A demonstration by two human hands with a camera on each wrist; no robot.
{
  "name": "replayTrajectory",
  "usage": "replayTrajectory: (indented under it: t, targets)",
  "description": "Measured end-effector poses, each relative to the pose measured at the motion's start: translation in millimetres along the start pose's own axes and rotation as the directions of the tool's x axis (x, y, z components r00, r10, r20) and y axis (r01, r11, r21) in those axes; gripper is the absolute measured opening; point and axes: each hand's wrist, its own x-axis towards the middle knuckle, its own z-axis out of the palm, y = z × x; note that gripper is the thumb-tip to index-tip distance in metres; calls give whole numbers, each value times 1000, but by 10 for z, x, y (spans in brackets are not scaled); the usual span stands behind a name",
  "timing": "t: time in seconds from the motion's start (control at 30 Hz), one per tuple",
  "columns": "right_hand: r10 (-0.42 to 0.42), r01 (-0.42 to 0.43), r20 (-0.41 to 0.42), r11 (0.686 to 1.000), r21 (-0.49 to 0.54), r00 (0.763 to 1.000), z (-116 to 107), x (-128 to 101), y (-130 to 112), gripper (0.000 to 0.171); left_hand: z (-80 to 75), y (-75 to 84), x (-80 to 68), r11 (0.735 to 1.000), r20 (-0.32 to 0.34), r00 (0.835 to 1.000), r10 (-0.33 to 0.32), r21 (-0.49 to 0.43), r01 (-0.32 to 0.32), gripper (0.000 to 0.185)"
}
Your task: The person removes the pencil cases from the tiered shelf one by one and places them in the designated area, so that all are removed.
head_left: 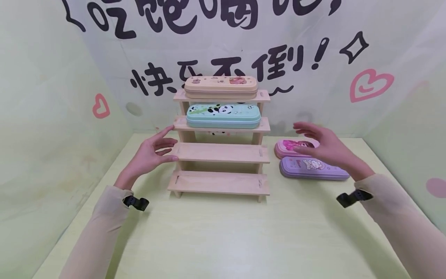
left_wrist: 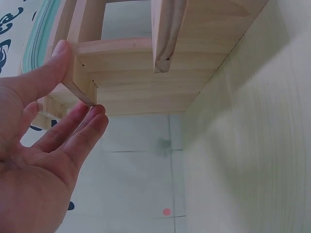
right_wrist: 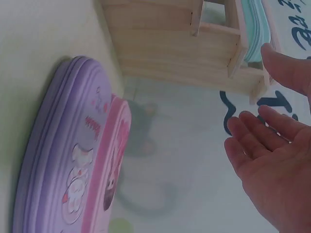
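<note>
A stepped wooden display rack (head_left: 223,152) stands on the table. My left hand (head_left: 155,151) is at its left side, thumb and fingers pinching the end of one board (left_wrist: 81,82) in the left wrist view. On the top step lies a peach pencil case (head_left: 221,88); the step below bears a mint-green panda pencil case (head_left: 223,116). My right hand (head_left: 322,145), fingers spread and holding nothing, hovers above a pink pencil case (head_left: 281,150) and a purple pencil case (head_left: 313,169) on the table. In the right wrist view, its palm (right_wrist: 277,179) faces the rack's side, apart from it.
The rack's two lower steps (head_left: 218,182) are bare. A white printed backdrop (head_left: 313,100) hangs behind, and pale side walls (head_left: 42,116) flank the light table (head_left: 223,236). Both wrists wear a black strap with a small camera (head_left: 138,203).
</note>
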Motion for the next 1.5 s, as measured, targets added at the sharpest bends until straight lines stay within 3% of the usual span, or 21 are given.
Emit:
replayTrajectory:
  t: [0.37,0.7,1.5]
  targets:
    - [-32,32,31,999,-9,999,206,528,-396,73,7,-33,10,1000,-4,1000,0,-11,0,100]
    - [-66,63,46,995,76,997,333,864,-633,71,2,-12,5,1000,-1,1000,-1,-3,1,101]
    - [40,-44,43,994,97,998,497,1121,-726,81,5,-14,4,1000,2,1000,6,-13,-6,101]
